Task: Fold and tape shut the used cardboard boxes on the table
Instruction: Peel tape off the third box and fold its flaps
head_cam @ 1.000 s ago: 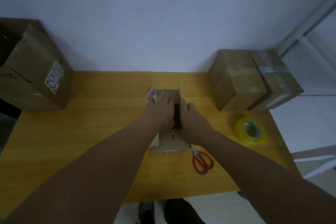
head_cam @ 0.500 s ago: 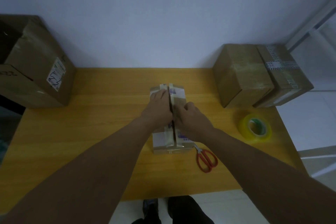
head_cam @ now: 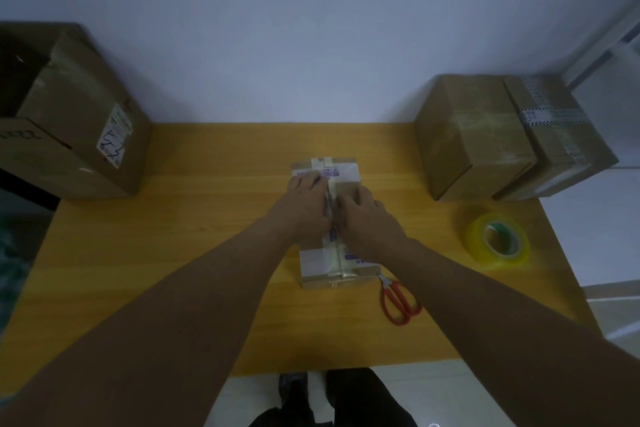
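Note:
A small cardboard box (head_cam: 346,172) with white labels and old tape lies in the middle of the wooden table (head_cam: 194,218). Its two top flaps are folded down and meet along a centre seam. My left hand (head_cam: 304,204) presses flat on the left flap and my right hand (head_cam: 367,218) presses on the right flap, thumbs close together at the seam. A roll of yellow tape (head_cam: 498,241) lies to the right. Red-handled scissors (head_cam: 398,302) lie by the box's near right corner.
A large open cardboard box (head_cam: 76,128) stands at the table's far left. Two closed cardboard boxes (head_cam: 478,135) (head_cam: 561,139) stand side by side at the far right. A wall runs behind the table. My feet show below the near edge.
One second ago the box stood open with flaps up and my hands inside the gap. Both flaps have since been pushed down flat, and my hands now rest on top of them.

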